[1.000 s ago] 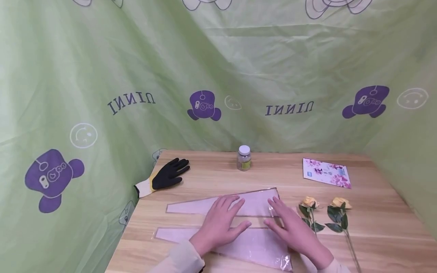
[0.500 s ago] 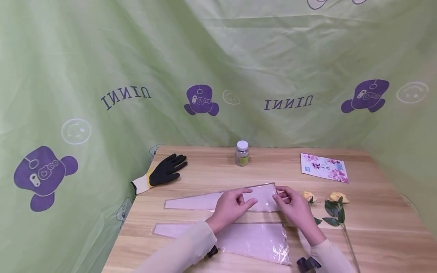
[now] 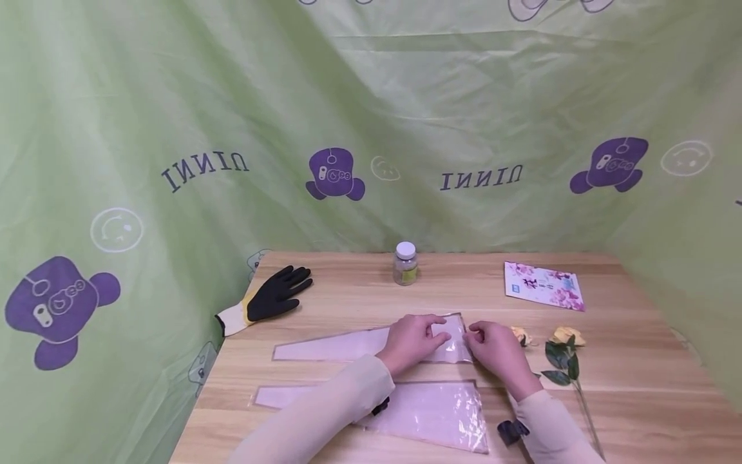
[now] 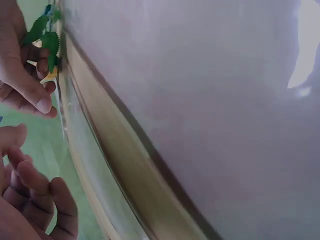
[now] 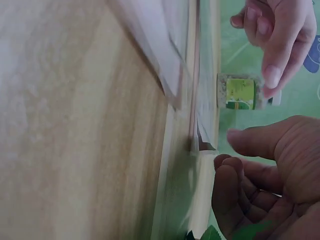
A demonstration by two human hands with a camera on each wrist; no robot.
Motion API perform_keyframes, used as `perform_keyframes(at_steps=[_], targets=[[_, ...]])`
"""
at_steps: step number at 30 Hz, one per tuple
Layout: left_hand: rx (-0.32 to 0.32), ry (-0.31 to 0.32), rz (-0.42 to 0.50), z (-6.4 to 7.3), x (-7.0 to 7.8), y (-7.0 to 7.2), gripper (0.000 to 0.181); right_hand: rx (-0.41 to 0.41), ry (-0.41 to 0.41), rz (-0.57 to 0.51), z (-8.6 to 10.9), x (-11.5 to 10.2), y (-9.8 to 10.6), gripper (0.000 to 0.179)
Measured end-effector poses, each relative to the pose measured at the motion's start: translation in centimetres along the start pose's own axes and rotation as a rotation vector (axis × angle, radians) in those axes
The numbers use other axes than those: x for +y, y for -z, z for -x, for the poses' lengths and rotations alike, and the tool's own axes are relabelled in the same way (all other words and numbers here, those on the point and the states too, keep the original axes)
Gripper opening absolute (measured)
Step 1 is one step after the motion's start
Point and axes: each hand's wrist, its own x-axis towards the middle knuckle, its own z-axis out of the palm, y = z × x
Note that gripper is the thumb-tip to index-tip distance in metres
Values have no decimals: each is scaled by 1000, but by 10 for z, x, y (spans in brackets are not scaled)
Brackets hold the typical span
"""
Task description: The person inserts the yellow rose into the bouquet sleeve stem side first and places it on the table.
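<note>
Two tapered, pale lilac plastic sleeves lie flat on the wooden table, one behind the other. Over the wide end of the far sleeve [image 3: 330, 348], my left hand [image 3: 410, 341] hovers with loosely bent fingers, thumb and index apart. My right hand [image 3: 500, 351] is at that sleeve's right edge, its fingers bent. In the right wrist view the right thumb [image 5: 250, 142] and index finger stand apart near the sleeve's corner, a gap showing between them. Beneath the forearms lies the near sleeve [image 3: 429, 412], partly covered by the left sleeve cuff.
Right of the hands lie two yellow artificial roses [image 3: 568, 336] with green leaves. A floral printed packet [image 3: 543, 287] is at the back right, a white-capped jar [image 3: 405, 264] at the back middle. One black-and-white work glove [image 3: 269, 296] lies far left. A green curtain [image 3: 371, 116] surrounds the table.
Both hands have moved forward from above the gap between the sleeves to the far sleeve's wide end, and their spread fingers have bent. The view has shifted slightly.
</note>
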Motion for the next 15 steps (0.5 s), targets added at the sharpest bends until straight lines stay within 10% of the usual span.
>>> perform_keyframes(at_steps=[15], targets=[[-140, 21, -182, 0, -7, -4, 34, -31, 25, 85, -4, -3, -7, 10]])
